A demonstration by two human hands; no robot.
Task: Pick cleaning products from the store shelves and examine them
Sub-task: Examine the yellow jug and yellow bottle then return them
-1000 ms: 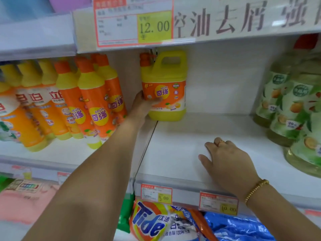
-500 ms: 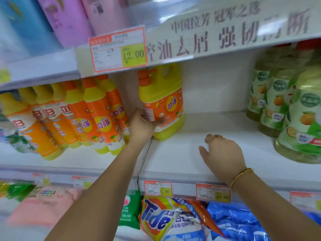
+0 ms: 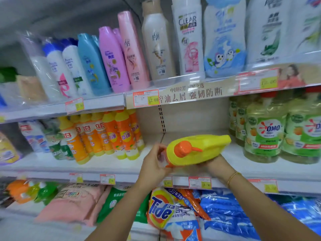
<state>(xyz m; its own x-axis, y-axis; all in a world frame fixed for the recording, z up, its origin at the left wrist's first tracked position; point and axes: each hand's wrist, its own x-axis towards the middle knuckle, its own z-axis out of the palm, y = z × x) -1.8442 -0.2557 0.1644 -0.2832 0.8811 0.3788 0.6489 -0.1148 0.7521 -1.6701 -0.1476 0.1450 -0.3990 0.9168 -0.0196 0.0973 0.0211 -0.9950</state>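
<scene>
Now off the middle shelf [image 3: 107, 165] and tipped sideways, orange cap [image 3: 182, 150] forward: yellow jug [image 3: 210, 145], gripped by left hand [image 3: 154, 164], cradled beneath by right hand [image 3: 216, 165]. Legible nearby: Tide bag [image 3: 161, 211], OMO bottles [image 3: 265, 133], CLEAR bottle [image 3: 188, 37], 12.00 tag [image 3: 145, 100].

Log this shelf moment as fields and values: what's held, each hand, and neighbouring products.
held item: yellow jug, orange cap, lying sideways, cap toward camera
left hand: grips jug beside the cap
right hand: holds jug from beneath
shelf left: orange bottles
shelf right: green OMO bottles
shelf below: Tide bag
</scene>
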